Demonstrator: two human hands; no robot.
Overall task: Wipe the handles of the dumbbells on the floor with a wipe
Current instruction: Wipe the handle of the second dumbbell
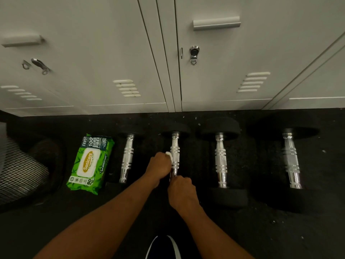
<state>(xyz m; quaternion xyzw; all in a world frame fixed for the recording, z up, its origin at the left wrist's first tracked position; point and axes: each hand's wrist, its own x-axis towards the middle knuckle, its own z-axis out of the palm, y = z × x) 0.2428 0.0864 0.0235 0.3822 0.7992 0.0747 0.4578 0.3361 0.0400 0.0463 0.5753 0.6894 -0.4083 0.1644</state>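
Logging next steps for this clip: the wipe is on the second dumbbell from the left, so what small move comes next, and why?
Probably slide the left hand with the wipe up the handle toward its far end. The wipe sits mid-handle, the far chrome is uncovered, and the right hand grips the near end.

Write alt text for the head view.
The left hand holds a white wipe against the second-from-left dumbbell's chrome handle; the right hand grips its near end. A green Sanicare wipes pack lies left, white lockers behind.
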